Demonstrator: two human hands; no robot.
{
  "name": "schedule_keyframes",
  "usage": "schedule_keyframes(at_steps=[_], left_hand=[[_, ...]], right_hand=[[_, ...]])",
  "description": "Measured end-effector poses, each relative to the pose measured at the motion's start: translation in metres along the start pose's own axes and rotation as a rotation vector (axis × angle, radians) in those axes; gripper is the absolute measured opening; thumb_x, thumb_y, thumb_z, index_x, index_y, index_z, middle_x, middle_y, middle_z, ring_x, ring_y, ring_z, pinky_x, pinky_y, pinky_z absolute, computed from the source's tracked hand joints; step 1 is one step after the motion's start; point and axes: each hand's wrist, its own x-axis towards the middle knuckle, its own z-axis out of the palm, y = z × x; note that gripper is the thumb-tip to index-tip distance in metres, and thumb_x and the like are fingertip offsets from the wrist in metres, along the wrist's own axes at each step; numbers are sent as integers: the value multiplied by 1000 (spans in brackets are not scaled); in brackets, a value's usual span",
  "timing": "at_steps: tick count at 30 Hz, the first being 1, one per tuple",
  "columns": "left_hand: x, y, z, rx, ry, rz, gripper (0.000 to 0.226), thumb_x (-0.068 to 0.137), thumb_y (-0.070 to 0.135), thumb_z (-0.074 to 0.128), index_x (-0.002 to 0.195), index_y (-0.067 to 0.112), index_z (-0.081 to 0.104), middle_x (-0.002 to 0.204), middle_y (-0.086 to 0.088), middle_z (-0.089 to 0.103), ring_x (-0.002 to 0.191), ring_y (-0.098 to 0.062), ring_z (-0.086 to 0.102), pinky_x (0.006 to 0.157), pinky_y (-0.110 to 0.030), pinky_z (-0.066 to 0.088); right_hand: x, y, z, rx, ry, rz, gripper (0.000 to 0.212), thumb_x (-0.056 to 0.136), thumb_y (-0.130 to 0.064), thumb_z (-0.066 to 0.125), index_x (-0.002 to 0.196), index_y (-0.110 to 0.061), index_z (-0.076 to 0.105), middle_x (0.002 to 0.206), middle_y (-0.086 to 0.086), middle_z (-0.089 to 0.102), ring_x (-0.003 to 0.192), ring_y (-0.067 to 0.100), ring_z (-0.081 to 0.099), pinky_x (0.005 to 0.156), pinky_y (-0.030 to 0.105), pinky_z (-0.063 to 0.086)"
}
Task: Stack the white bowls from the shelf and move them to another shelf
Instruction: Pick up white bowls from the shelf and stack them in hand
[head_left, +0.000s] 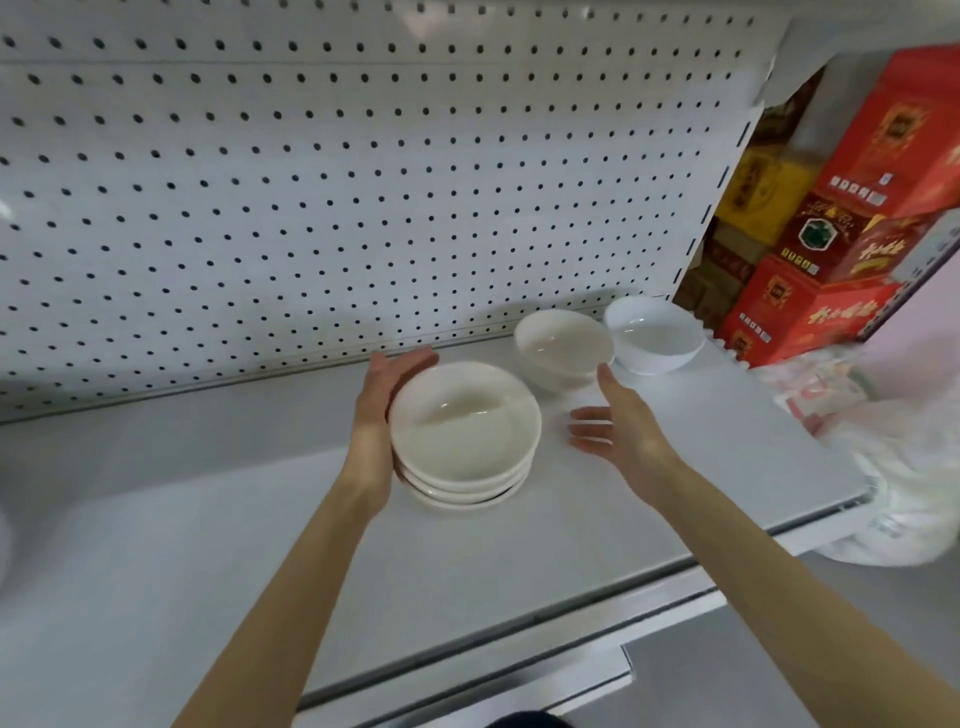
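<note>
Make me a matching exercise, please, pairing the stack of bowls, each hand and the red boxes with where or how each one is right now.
Things:
1. stack of bowls
2. left hand
3. right hand
4. red boxes

Places or states:
A. past the right end of the shelf
B. open, holding nothing, right of the stack
C. flat against the stack's left side
D. on the shelf, between the two hands

Pairs: 1-D, 2-C, 3-B, 4-A

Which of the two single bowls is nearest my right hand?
The cream bowl, just beyond the right hand; the brighter white bowl sits farther off, by the red boxes.
</note>
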Motion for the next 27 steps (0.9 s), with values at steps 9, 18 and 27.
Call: schedule_keyframes(at_steps=[9,18,27], left_hand=[[5,1,-3,98,-70,-54,69,92,67,21,117,20,65,110,4,72,96,-14,68,86,-35,50],[2,6,0,120,-59,-60,64,95,59,19,117,20,65,104,5,72,93,-14,68,69,-24,52],[-7,10,0,43,-24,-59,60,96,60,27,122,20,63,123,-1,66,103,-15,65,85,-28,49]], right_hand=[[28,-9,6,112,-128,66,47,95,-45,52,126,-12,39,104,25,61,79,29,65,60,36,59],[24,-7,4,104,-100,9,29,99,-27,48,122,-11,39,93,24,61,77,28,63,64,33,53],[-10,-30,-2,129,-156,-123,25,99,-28,45,115,-8,43,79,21,67,58,19,63,60,27,52]])
